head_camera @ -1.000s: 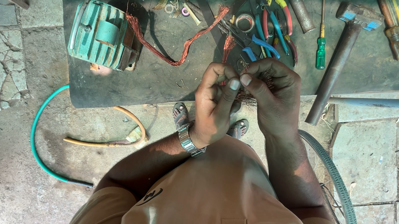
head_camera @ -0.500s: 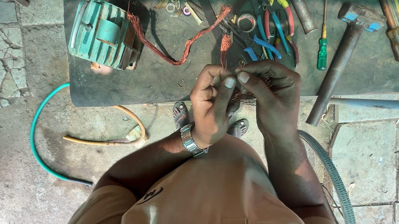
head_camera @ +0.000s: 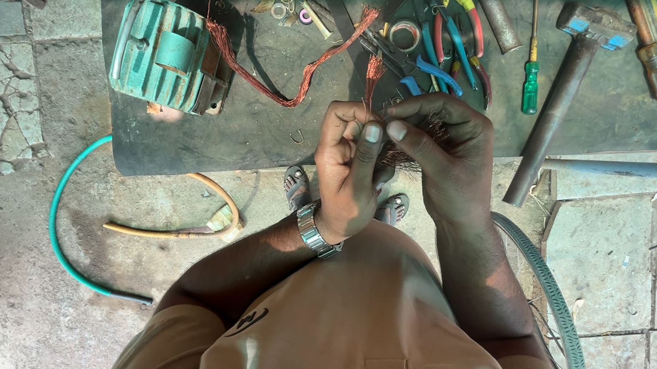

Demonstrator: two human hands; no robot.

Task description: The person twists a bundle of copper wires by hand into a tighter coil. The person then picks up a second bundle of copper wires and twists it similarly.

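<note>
My left hand (head_camera: pixel 348 170) and my right hand (head_camera: pixel 441 154) meet above the edge of a dark work mat (head_camera: pixel 267 128). Both pinch one thin bundle of copper wire strands (head_camera: pixel 373 74) that sticks up from between my fingertips with frayed ends. A metal watch (head_camera: pixel 315 230) is on my left wrist. On the mat to the left lies a green electric motor part (head_camera: pixel 161 55), and a long bunch of copper winding wire (head_camera: pixel 293 75) runs from it toward the tools.
Pliers with coloured handles (head_camera: pixel 445 41), a tape roll (head_camera: pixel 405 33), a green-handled screwdriver (head_camera: pixel 530 71) and a hammer (head_camera: pixel 564 90) lie on the mat. A green hose (head_camera: pixel 61 231) curls on the stone floor at left. A tyre rim (head_camera: pixel 553 305) is at right.
The copper strands now stand up clearly above my fingertips. My hands have stayed together, shifting their pinch slightly on the wire.
</note>
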